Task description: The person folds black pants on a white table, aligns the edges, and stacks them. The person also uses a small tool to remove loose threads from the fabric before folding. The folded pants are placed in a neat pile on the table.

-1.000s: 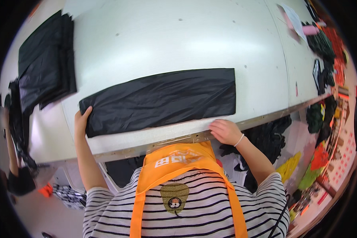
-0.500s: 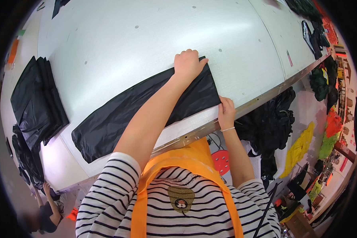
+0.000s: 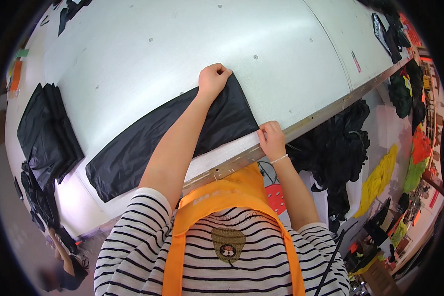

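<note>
I saw a white, black-striped shirt (image 3: 261, 256) with an olive chest patch (image 3: 228, 238), an orange apron (image 3: 227, 186) over it, and a pale beaded bracelet (image 3: 279, 159).

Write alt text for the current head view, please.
A person's left hand pinches the far right corner of a black cloth on a white table, right hand at its near right corner; a black fabric stack lies left.

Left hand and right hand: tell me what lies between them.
In the head view, the short end of the long black fabric piece runs between the left hand and the right hand.
</note>
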A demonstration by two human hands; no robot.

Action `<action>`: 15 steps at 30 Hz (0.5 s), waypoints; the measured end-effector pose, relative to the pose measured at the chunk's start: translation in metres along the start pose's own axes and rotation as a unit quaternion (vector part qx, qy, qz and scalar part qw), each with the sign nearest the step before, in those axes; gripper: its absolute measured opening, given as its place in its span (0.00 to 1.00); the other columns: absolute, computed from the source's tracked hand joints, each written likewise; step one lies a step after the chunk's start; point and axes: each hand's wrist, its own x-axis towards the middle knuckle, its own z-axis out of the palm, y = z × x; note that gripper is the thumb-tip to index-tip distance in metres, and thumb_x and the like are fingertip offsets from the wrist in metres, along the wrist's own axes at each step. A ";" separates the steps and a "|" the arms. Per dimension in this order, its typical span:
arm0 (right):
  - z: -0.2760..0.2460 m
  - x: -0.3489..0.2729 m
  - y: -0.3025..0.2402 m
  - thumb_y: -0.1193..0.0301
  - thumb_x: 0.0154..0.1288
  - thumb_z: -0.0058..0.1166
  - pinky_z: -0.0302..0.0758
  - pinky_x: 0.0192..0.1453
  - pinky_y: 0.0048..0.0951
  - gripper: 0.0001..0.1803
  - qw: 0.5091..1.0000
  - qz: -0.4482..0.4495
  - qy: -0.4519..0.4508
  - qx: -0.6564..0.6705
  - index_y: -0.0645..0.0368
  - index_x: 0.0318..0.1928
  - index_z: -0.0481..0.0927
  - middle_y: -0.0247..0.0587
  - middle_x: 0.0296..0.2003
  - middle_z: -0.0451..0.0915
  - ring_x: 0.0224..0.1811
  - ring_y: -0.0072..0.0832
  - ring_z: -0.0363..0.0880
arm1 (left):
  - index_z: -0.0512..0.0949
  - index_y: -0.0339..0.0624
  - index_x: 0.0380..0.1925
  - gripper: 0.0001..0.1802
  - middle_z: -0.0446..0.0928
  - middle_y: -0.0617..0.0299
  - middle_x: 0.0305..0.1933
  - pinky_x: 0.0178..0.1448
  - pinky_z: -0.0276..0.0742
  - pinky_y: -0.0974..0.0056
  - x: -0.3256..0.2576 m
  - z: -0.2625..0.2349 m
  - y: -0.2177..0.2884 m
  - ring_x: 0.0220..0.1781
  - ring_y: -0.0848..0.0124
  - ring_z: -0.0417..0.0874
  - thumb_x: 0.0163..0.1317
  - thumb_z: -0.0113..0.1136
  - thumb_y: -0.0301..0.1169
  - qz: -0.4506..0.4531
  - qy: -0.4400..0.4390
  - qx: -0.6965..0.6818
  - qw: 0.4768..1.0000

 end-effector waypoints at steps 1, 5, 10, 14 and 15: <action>-0.002 0.002 0.001 0.74 0.52 0.57 0.70 0.41 0.37 0.07 0.999 0.000 -0.034 -0.004 0.60 0.29 0.72 0.41 0.28 0.72 0.36 0.41 0.72 | 0.81 0.39 0.28 0.09 0.79 0.58 0.28 0.37 0.73 0.64 -0.003 -0.004 -0.002 0.30 0.68 0.77 0.54 0.63 0.34 0.043 0.029 0.042 0.998; -0.032 0.006 -0.007 0.73 0.48 0.53 0.66 0.53 0.44 0.14 0.990 -0.003 -0.136 -0.028 0.59 0.38 0.74 0.45 0.41 0.75 0.47 0.43 0.71 | 0.78 0.42 0.41 0.13 0.78 0.53 0.45 0.51 0.73 0.57 -0.041 -0.060 -0.008 0.48 0.56 0.77 0.56 0.62 0.33 0.240 0.188 0.172 0.937; -0.017 0.068 -0.061 0.67 0.59 0.50 0.54 0.68 0.49 0.27 0.973 -0.190 -0.133 0.002 0.53 0.61 0.69 0.48 0.65 0.60 0.67 0.50 0.57 | 0.72 0.45 0.56 0.26 0.69 0.58 0.63 0.70 0.50 0.48 -0.191 -0.190 -0.089 0.68 0.57 0.64 0.59 0.58 0.42 0.051 0.274 0.453 0.847; 0.042 0.108 -0.069 0.51 0.65 0.46 0.43 0.72 0.55 0.33 0.942 -0.233 -0.171 -0.173 0.41 0.69 0.58 0.46 0.71 0.46 0.73 0.50 0.41 | 0.61 0.58 0.66 0.33 0.54 0.63 0.73 0.71 0.39 0.38 -0.257 -0.266 -0.161 0.74 0.56 0.50 0.63 0.47 0.54 -0.119 0.279 0.568 0.765; 0.060 0.107 -0.056 0.47 0.66 0.43 0.41 0.72 0.54 0.35 0.930 -0.236 -0.202 -0.196 0.41 0.70 0.54 0.45 0.72 0.45 0.74 0.49 0.39 | 0.60 0.60 0.67 0.33 0.53 0.64 0.73 0.71 0.39 0.38 -0.263 -0.276 -0.179 0.74 0.56 0.50 0.63 0.45 0.56 -0.144 0.289 0.563 0.761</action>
